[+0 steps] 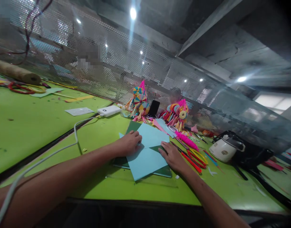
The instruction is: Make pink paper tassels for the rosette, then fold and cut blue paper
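Light blue paper (147, 163) lies in two overlapping pieces on a dark green board (132, 127). My left hand (129, 143) is at the paper's left side, fingers curled together at its edge and partly hiding it. On the right side my right hand (172, 155) rests with its fingers stretched out, touching the paper's right edge near where the two pieces meet. Just right of that hand lie scissors (195, 161) with red-orange handles. A bright pink bundle of thread (187, 141) is beyond them.
Colourful paper-disc ornaments with tassels (141, 100) stand at the back beside a dark phone (154, 108). A white power bank (109, 110) trails a white cable (75, 129) across the left. To the right are a white pot (223, 148) and a black bag (252, 155).
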Action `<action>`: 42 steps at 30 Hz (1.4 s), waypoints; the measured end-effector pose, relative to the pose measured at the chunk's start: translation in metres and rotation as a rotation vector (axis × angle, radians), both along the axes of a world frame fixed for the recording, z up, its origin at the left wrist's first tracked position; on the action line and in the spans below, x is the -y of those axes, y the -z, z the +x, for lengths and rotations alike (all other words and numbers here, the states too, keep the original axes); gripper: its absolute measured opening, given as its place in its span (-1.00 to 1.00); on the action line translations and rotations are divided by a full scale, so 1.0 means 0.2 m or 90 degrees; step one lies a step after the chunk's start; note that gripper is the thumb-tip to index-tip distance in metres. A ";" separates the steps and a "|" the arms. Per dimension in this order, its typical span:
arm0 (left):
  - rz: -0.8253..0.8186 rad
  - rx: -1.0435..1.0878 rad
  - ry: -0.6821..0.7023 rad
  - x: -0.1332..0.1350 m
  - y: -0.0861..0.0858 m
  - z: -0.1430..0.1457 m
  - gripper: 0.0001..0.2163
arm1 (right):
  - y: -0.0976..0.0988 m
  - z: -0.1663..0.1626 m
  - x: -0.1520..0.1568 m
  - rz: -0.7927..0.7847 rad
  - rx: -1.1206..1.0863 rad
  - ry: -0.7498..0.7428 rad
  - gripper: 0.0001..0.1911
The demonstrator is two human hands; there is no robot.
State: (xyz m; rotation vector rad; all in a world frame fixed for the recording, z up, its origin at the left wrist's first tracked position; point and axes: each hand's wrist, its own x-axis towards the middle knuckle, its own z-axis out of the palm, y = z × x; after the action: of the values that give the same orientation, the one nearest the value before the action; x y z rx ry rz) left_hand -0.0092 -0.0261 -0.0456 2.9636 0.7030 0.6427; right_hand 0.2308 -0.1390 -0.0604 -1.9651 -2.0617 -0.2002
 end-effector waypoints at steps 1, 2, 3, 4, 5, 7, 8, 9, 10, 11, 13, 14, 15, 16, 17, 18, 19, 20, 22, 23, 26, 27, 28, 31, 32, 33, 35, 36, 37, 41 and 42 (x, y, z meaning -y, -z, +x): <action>-0.001 0.003 0.002 0.00 0.00 0.00 -0.85 | 0.01 0.00 0.00 0.004 0.010 0.004 -0.52; -0.001 0.005 0.003 0.00 0.00 0.00 -0.85 | 0.00 0.01 -0.01 0.008 0.022 0.010 -0.54; -0.002 0.006 0.006 0.00 0.00 -0.01 -0.85 | 0.00 0.01 -0.01 0.009 0.037 0.015 -0.55; -0.004 0.007 0.010 0.00 -0.01 -0.01 -0.85 | -0.02 0.00 -0.02 0.004 0.054 0.016 -0.57; -0.008 0.008 0.014 0.00 -0.01 -0.01 -0.85 | -0.04 -0.01 -0.02 -0.004 0.074 0.013 -0.59; -0.015 0.010 0.019 0.00 -0.01 0.00 -0.85 | -0.09 -0.05 -0.04 -0.024 0.111 -0.009 -0.62; -0.021 0.011 0.019 -0.01 -0.01 0.00 -0.85 | -0.12 -0.08 -0.04 -0.037 0.123 -0.035 -0.65; -0.031 0.013 0.020 -0.02 -0.01 0.00 -0.85 | -0.15 -0.11 -0.05 -0.054 0.126 -0.075 -0.66; -0.046 0.016 0.025 -0.03 -0.01 0.00 -0.85 | -0.18 -0.15 -0.05 -0.073 0.122 -0.124 -0.67; -0.067 0.019 0.034 -0.05 -0.01 0.00 -0.85 | -0.20 -0.19 -0.06 -0.092 0.111 -0.174 -0.67; -0.139 0.029 0.052 -0.11 0.00 -0.01 -0.85 | -0.23 -0.26 -0.07 -0.116 0.099 -0.230 -0.65; -0.193 0.041 0.059 -0.13 0.00 -0.02 -0.83 | -0.24 -0.30 -0.07 -0.121 0.108 -0.229 -0.65; -0.254 0.060 0.063 -0.16 0.01 -0.03 -0.81 | -0.25 -0.32 -0.07 -0.125 0.132 -0.216 -0.66; -0.316 0.083 0.065 -0.19 0.02 -0.04 -0.78 | -0.25 -0.35 -0.08 -0.129 0.166 -0.198 -0.68; -0.373 0.108 0.064 -0.21 0.02 -0.04 -0.76 | -0.26 -0.37 -0.08 -0.139 0.210 -0.189 -0.71; -0.418 0.131 0.063 -0.22 0.03 -0.04 -0.74 | -0.26 -0.39 -0.09 -0.148 0.256 -0.190 -0.73; -0.454 0.151 0.062 -0.23 0.03 -0.04 -0.71 | -0.26 -0.40 -0.10 -0.155 0.300 -0.198 -0.76; -0.486 0.166 0.059 -0.24 0.04 -0.04 -0.70 | -0.26 -0.42 -0.10 -0.157 0.337 -0.207 -0.78; -0.541 0.200 0.050 -0.24 0.04 -0.02 -0.70 | -0.25 -0.45 -0.12 -0.153 0.391 -0.221 -0.81; -0.562 0.216 0.045 -0.23 0.04 -0.02 -0.71 | -0.25 -0.46 -0.13 -0.150 0.409 -0.220 -0.82; -0.578 0.239 0.015 -0.22 0.03 -0.02 -0.75 | -0.22 -0.49 -0.15 -0.126 0.434 -0.202 -0.85; -0.571 0.238 0.004 -0.21 0.02 -0.03 -0.76 | -0.22 -0.49 -0.15 -0.110 0.434 -0.200 -0.85; -0.563 0.235 -0.006 -0.21 0.02 -0.03 -0.76 | -0.21 -0.49 -0.15 -0.092 0.429 -0.200 -0.86; -0.507 0.208 -0.023 -0.19 -0.01 -0.06 -0.74 | -0.18 -0.48 -0.13 -0.051 0.402 -0.211 -0.86; -0.485 0.192 -0.026 -0.19 -0.01 -0.06 -0.74 | -0.17 -0.48 -0.12 -0.045 0.391 -0.215 -0.86; -0.454 0.175 -0.029 -0.18 -0.02 -0.07 -0.74 | -0.16 -0.47 -0.12 -0.042 0.380 -0.220 -0.86; -0.366 0.134 -0.022 -0.18 -0.02 -0.08 -0.74 | -0.15 -0.46 -0.11 -0.040 0.350 -0.228 -0.83; -0.316 0.110 -0.008 -0.17 -0.03 -0.08 -0.74 | -0.14 -0.45 -0.11 -0.039 0.331 -0.229 -0.81; -0.267 0.086 0.011 -0.17 -0.03 -0.08 -0.75 | -0.14 -0.45 -0.11 -0.038 0.311 -0.229 -0.79; -0.181 0.015 0.064 -0.19 -0.02 -0.08 -0.78 | -0.14 -0.48 -0.07 -0.045 0.239 -0.253 -0.67; -0.183 0.009 0.065 -0.20 -0.02 -0.08 -0.79 | -0.14 -0.50 -0.05 -0.046 0.226 -0.263 -0.62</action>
State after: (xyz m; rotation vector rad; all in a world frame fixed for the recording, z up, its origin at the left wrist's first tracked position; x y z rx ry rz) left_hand -0.0255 0.0130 -0.0412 2.7064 0.5826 0.5070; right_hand 0.1303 -0.1291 -0.0320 -1.5782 -2.6801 -0.4139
